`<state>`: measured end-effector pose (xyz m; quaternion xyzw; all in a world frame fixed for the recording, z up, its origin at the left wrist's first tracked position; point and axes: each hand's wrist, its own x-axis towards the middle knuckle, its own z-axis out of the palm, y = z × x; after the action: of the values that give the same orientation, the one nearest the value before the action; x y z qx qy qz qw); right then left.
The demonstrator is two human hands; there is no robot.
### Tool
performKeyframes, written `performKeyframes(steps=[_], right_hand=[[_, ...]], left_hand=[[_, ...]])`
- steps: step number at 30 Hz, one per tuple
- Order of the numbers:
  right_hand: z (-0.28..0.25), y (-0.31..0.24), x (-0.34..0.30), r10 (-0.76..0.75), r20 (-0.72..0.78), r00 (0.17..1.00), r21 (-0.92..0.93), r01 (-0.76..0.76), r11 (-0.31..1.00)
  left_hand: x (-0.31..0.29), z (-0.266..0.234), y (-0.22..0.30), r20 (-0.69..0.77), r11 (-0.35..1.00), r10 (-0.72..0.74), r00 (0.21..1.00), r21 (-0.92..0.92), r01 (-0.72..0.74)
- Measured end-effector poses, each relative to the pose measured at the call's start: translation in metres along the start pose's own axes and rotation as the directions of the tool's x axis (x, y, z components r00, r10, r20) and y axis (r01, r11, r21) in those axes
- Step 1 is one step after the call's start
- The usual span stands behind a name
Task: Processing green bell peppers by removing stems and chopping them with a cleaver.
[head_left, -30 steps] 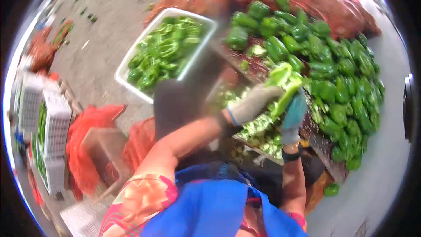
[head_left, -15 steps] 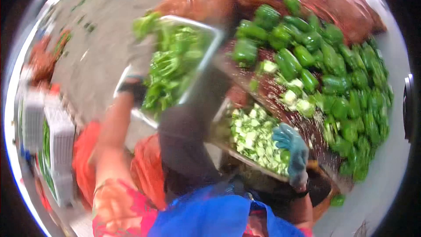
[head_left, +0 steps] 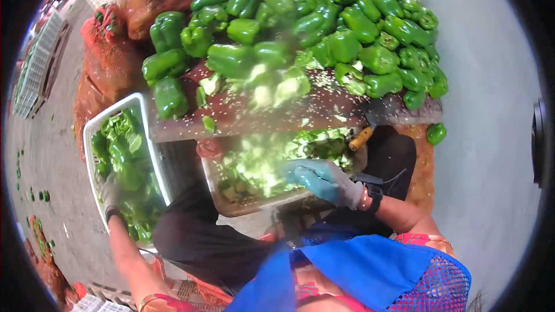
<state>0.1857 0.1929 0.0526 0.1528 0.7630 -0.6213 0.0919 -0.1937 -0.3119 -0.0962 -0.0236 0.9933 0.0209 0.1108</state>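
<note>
My left hand [head_left: 108,192], in a pale glove, rests on cut green peppers [head_left: 126,162] inside a white plastic crate [head_left: 153,156] at the left. Its fingers look stretched out along the near-left rim, partly blurred. Over a shallow tub [head_left: 245,208] of pale green pepper cores and scraps [head_left: 260,164], my right hand [head_left: 324,182] hovers in a teal and grey glove. Its fingers point left, extended, and nothing shows in them. A knife with a yellowish handle [head_left: 361,138] lies at the board's near edge, handle jutting over the tub.
Whole green peppers [head_left: 347,40] are heaped across the dark red board [head_left: 266,115], which is strewn with seeds and some cores. Orange mesh sacks [head_left: 107,81] stand behind the crate. White crates [head_left: 37,63] sit far left. My knees flank the tub.
My view has swung left to right, so the board now lies straight ahead. My left hand has gone down onto the crate's peppers; my right hand has shifted above the tub.
</note>
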Motion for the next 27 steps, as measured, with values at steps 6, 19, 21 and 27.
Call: performKeyframes(steps=[6,19,21,27], right_hand=[[-0.019,0.024,-0.032,-0.013,-0.026,1.0,-0.063,0.011,0.998],[-0.067,0.07,-0.083,0.383,-0.001,0.924,0.535,-0.324,0.78],[-0.074,0.066,-0.076,0.354,0.062,0.933,0.576,-0.323,0.751],[-0.102,0.036,-0.042,0.156,0.138,0.978,0.517,-0.205,0.831]], left_hand=[[0.029,-0.068,-0.007,0.014,0.979,0.168,0.986,-0.116,-0.165],[-0.215,-0.142,0.363,-0.025,0.468,0.764,0.644,-0.666,-0.581],[-0.231,-0.114,0.392,-0.145,0.308,0.848,0.51,-0.648,-0.696],[-0.266,-0.098,0.475,-0.062,0.409,0.775,0.629,-0.71,-0.574]])
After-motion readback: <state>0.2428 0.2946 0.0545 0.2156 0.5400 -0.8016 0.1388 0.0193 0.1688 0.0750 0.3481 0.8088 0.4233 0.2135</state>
